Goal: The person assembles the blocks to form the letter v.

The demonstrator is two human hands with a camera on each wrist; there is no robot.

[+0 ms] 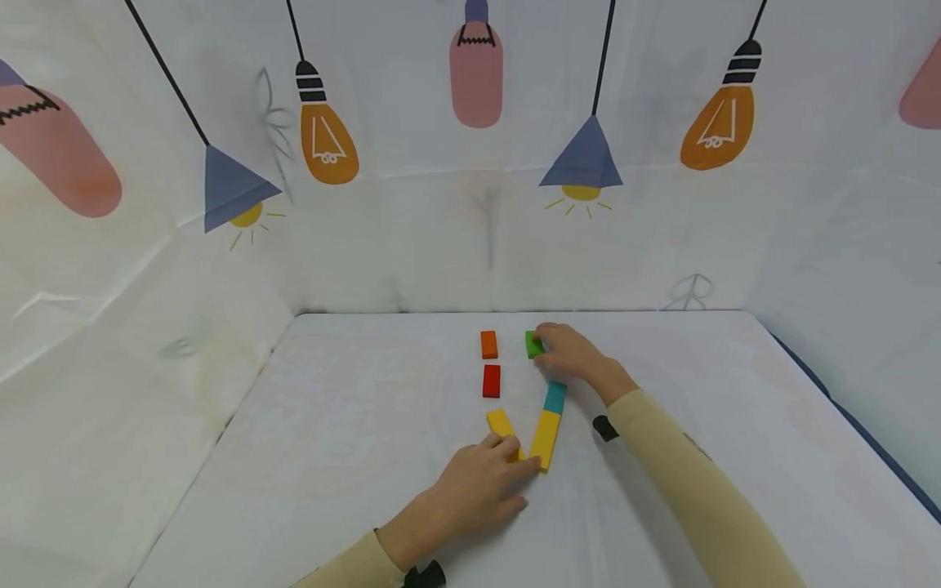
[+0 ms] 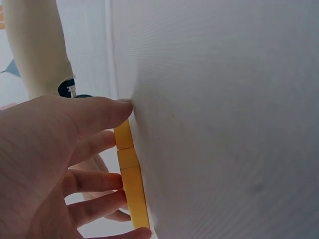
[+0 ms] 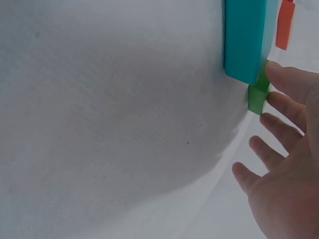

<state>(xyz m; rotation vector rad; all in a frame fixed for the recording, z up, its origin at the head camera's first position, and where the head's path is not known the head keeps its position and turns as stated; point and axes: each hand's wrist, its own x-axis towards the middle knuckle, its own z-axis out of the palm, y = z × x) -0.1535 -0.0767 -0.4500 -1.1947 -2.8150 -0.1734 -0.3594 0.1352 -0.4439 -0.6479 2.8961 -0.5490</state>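
In the head view my right hand (image 1: 569,353) pinches a green block (image 1: 531,346) at the far part of the table. Thumb and index finger meet that green block (image 3: 257,94) in the right wrist view, the other fingers spread apart. My left hand (image 1: 478,483) rests over the near end of a slanted yellow block (image 1: 499,420), partly hiding it. One of its fingertips is right at the near end of a second yellow block (image 1: 546,438). A teal block (image 1: 555,398) lies end to end with that second block. The left wrist view shows the left fingertips along yellow blocks (image 2: 133,194).
A red block (image 1: 491,381) and an orange block (image 1: 488,344) lie in a column left of the green one. The white table (image 1: 353,408) ends at a back wall (image 1: 412,245) covered with a lamp-printed sheet. Dark wrist devices (image 1: 606,428) sit at both sleeves.
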